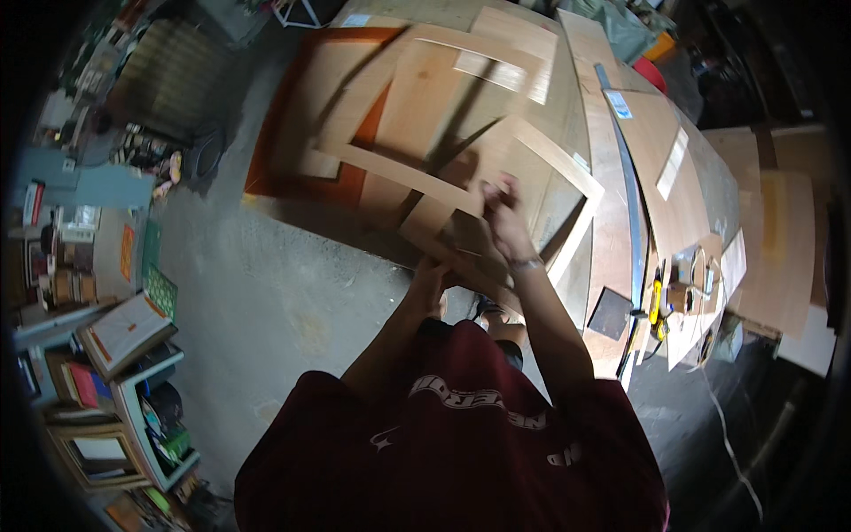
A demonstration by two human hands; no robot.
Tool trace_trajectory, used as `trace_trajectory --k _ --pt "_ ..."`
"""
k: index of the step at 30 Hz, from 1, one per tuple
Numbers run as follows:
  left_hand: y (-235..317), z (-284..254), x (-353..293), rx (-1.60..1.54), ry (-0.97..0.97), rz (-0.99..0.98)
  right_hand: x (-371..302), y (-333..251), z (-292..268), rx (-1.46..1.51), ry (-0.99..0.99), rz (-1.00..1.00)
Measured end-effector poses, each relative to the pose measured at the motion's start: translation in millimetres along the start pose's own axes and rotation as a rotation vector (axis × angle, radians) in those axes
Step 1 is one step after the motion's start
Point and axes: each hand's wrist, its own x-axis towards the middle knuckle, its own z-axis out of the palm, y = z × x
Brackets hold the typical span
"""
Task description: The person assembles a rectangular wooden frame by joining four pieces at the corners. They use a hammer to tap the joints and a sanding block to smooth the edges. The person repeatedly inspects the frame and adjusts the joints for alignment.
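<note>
My left hand (pixel 433 280) is closed on the near edge of a pale wooden frame (pixel 557 164), which is tilted over the front of the worktable. A second pale wooden frame (pixel 403 175), smeared by motion, overlaps it farther off and to the left. At this second frame's near right corner is my right hand (pixel 507 223), fingers curled in and blurred; it appears to grip that corner. Beneath them, a reddish-brown frame (pixel 266 133) lies on the table's left part.
Thin plywood sheets (pixel 660 168) and long strips cover the worktable's right side. A yellow-handled tool (pixel 656 301) lies near a dark square plate (pixel 610 313). A white cable (pixel 727 434) hangs toward the floor at right. Cluttered shelves (pixel 133 390) stand at left, past the concrete floor (pixel 292 310).
</note>
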Motion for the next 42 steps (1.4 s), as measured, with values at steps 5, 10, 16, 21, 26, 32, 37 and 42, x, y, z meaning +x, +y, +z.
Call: trace_trajectory --k 5,10,16,21,26,32,37,42 --pt "-18.1 -25.7 2.1 0.013 -0.009 -0.057 54.3 24.1 26.4 -0.809 0.247 -0.407" --pt "-24.6 0.5 -7.9 -0.154 -0.025 -0.064 -64.6 -57.1 -64.4 -0.858 0.605 -0.607" --pt "-49.6 38.8 5.1 -0.224 -0.083 -0.165 -223.9 -77.6 -193.8 -0.678 0.481 -0.21" --pt "-93.1 61.2 24.3 -0.237 -0.168 -0.18 -257.7 -63.5 -197.0 -0.642 0.5 -0.277" --pt "-103.5 100.2 6.3 -0.097 -0.235 -0.137 -268.9 -71.1 -235.7 -1.059 0.537 -0.302" --pt "-95.1 174.7 -34.4 0.185 -0.135 0.128 -269.2 -87.3 -272.0 -1.362 0.374 -0.389" --pt "-77.4 260.1 -84.3 0.385 -0.042 0.387 -261.2 -101.1 -274.3 -1.504 0.352 -0.585" --pt "-75.8 330.1 -123.2 0.673 -0.209 0.774 -257.1 -116.2 -275.4 -1.266 0.317 -0.878"
